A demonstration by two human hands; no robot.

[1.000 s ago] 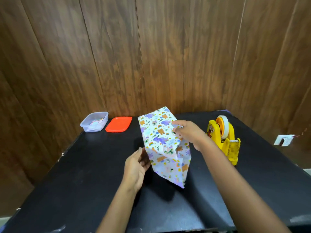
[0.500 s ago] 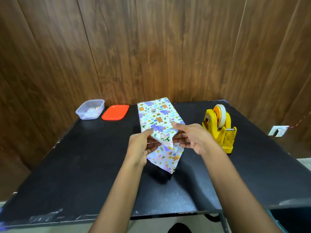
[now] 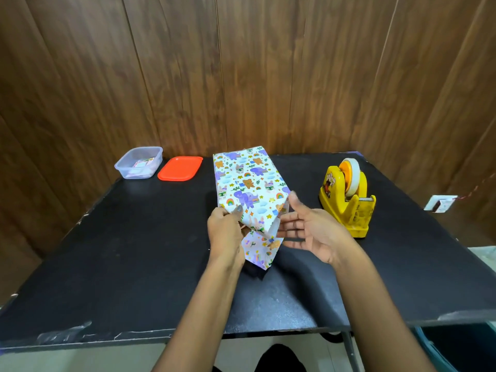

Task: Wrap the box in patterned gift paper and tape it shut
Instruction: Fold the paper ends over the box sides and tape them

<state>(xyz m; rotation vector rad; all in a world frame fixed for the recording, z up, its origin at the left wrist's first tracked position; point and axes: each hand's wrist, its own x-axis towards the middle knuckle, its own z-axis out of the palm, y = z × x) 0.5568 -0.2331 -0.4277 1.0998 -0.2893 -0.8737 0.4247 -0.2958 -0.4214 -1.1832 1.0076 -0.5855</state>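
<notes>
The wrapped box (image 3: 245,178) is a long rectangular block lying lengthwise on the matte black table (image 3: 120,251), its far end toward the dark wood-grain wall (image 3: 241,76). Its smooth, faintly glossy gift paper (image 3: 259,251) is white with purple elephants, orange bears, rabbits and rainbows. At the near end the paper is loose: a triangular fold slopes down over the end face, showing a plain white underside along its right edge, and a longer pointed flap hangs below it toward the table.

The left hand (image 3: 226,234) pinches the paper at the box's near left corner, thumb (image 3: 237,210) flat on top and the other fingers curled beneath the fold. The right hand (image 3: 311,232) is spread wide, palm facing left, holding nothing. Its straight fingers (image 3: 285,226) point at the white edge of the fold and appear to reach it, though contact is hard to judge from this angle; its raised thumb stands against the box's near right corner.

To the right of the box, apart from it, stands a scuffed yellow plastic tape dispenser (image 3: 346,205) (a cartoon sticker on its side) carrying a roll on an orange hub. At the far left sit a clear plastic tub (image 3: 139,166) and, just beside it, a flat orange lid (image 3: 179,168) with rounded corners.
</notes>
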